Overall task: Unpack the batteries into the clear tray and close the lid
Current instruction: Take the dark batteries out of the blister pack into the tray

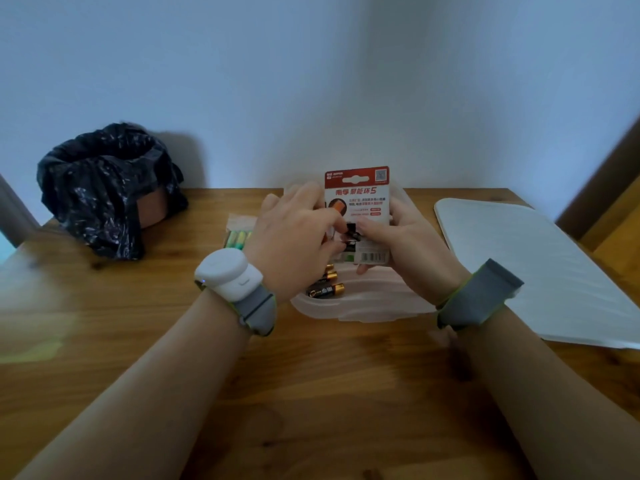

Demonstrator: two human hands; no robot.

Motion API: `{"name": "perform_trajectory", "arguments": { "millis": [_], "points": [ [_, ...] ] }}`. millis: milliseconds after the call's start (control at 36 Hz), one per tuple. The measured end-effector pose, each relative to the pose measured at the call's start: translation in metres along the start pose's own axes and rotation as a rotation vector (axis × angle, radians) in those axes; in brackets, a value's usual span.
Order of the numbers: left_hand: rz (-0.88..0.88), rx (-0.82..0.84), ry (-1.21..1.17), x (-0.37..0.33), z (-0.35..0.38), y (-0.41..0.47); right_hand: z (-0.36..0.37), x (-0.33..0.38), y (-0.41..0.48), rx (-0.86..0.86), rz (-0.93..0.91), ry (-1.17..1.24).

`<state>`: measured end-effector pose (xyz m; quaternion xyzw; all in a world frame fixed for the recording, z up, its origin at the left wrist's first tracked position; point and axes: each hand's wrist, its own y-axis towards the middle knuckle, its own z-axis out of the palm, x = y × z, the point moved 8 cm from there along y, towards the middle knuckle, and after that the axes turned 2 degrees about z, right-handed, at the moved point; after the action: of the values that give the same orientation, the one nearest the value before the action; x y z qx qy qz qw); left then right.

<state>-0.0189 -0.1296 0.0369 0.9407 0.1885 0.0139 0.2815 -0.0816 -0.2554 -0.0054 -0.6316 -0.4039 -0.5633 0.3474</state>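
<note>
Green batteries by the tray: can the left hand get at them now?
Probably yes: the green batteries lie uncovered just beside the left hand. But that hand holds the card and must let go first.

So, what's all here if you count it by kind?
Battery packs: 2 (red pack gripped by left hand and right hand; green pack)
Loose batteries: 3 in view
Clear tray holding them: 1
Black bag: 1
White sheet: 1
Total: 8
</note>
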Motion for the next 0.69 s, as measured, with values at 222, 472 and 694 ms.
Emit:
{"name": "perform_trajectory", "arguments": {
  "millis": [222,472,694],
  "points": [
    [0.148,-0.022,0.148,-0.01,-0.005,-0.003,0.004,0.005,-0.004,0.027,-0.047,-0.089],
    [0.269,-0.105,0.23,-0.019,-0.008,-0.004,0.007,0.005,-0.004,0.051,-0.064,-0.11],
    [0.235,-0.116,0.232,-0.016,-0.009,-0.003,0.004,0.003,-0.003,0.03,-0.026,-0.016]
  ]
}}
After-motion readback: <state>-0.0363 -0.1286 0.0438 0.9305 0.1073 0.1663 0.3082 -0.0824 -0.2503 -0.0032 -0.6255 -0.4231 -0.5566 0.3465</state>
